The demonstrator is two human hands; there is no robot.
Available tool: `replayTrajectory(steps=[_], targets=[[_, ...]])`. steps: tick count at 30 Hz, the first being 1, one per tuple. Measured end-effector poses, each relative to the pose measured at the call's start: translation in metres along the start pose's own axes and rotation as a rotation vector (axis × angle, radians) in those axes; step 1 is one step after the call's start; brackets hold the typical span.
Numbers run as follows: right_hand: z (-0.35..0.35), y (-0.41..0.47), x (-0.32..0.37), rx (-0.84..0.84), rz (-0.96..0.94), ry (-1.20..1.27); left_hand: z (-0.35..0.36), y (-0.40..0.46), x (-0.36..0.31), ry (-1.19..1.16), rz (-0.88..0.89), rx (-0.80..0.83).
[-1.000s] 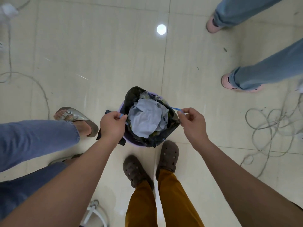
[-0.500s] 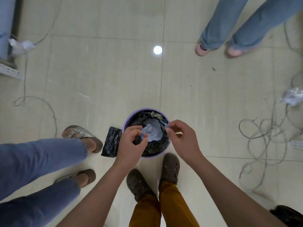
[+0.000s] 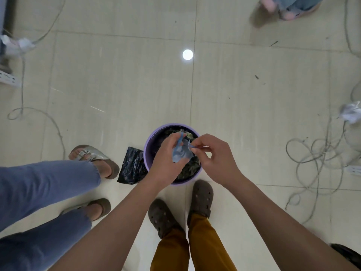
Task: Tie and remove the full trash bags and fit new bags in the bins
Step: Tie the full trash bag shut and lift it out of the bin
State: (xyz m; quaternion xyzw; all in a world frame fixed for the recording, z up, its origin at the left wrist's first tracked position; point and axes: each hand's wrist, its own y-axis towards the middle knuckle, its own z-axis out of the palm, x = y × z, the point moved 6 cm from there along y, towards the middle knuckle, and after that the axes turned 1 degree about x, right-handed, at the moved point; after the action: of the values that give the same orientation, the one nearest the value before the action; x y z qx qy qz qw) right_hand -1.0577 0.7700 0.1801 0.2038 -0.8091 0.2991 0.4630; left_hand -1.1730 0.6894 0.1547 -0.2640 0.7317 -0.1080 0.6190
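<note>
Right, the bag (image 3: 186, 169) sits inside a round lilac bin (image 3: 151, 139) on the floor, just ahead of the person's brown clogs (image 3: 201, 196). It is thin black plastic, crinkled and glossy, its mouth gathered loosely around pale blue-grey crumpled stuff (image 3: 180, 153) at the top. Both hands meet over the bin. The left hand (image 3: 166, 163) pinches a thin blue drawstring (image 3: 180, 136) between thumb and curled fingers; the right hand (image 3: 216, 159) pinches the other blue end at its fingertips, remaining fingers bent. A second black bag (image 3: 132, 166), folded and shiny, lies flat on the tiles touching the bin's left side. The floor (image 3: 117, 75) is smooth cream tile, with grey cables (image 3: 320, 153) looped at the right
</note>
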Motion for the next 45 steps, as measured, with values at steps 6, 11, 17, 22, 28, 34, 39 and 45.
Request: replayTrajectory(steps=[6, 11, 17, 22, 28, 34, 39, 45], targets=[[0.010, 0.016, 0.001, 0.082, -0.055, 0.070, 0.012, 0.024, 0.015, 0.025, 0.085, 0.041], [0.013, 0.034, -0.007, 0.075, -0.019, 0.112, 0.017, 0.037, 0.031, 0.004, 0.127, -0.044], [0.023, 0.052, -0.041, 0.107, 0.189, 0.056, 0.015, 0.045, 0.045, 0.013, 0.032, -0.151], [0.041, 0.056, -0.058, 0.159, 0.323, 0.216, 0.008, 0.046, 0.047, 0.015, 0.002, -0.144], [0.038, 0.059, -0.069, 0.000, 0.390, 0.116, -0.005, 0.044, 0.058, -0.050, -0.124, -0.184], [0.033, 0.030, -0.083, -0.027, 0.514, 0.285, -0.015, 0.052, 0.081, -0.173, -0.397, -0.148], [0.056, 0.009, -0.093, 0.278, 0.601, 0.252, -0.024, 0.049, 0.072, -0.271, -0.362, -0.087], [0.050, 0.035, -0.082, 0.127, 0.344, -0.222, -0.029, 0.040, 0.063, -0.081, -0.290, -0.067]])
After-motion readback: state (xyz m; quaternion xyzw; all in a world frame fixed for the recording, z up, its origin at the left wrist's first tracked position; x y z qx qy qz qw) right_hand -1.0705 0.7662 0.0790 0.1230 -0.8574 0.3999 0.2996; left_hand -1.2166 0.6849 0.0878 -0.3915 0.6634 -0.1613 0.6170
